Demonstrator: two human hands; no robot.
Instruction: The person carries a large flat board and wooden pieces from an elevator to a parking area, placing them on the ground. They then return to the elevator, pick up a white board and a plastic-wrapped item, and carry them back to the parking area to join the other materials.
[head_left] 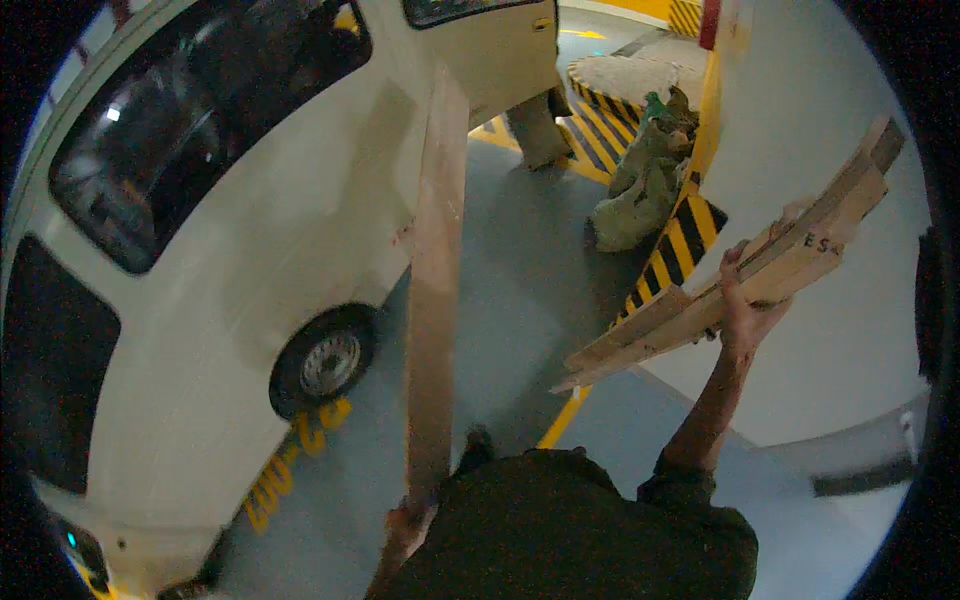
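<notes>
My left hand [403,530], low in the view, is closed round the near end of a long wooden plank [432,290]. That plank reaches away from me, its far end overlapping the side of the van in the picture. At the right, my raised right hand [748,310] grips a bundle of wooden boards [790,258] from below, with the fingers wrapped over its edge. Several boards of uneven length lie together in it, tilted with the far right end higher. Dark printing marks one board near that end.
A cream van [220,290] with a black wheel [325,360] stands along my left. Filled sacks [640,190] lean by the white wall [810,130] ahead on the right, beside a black-and-yellow striped guard [685,240]. Yellow markings run over the grey floor [530,300].
</notes>
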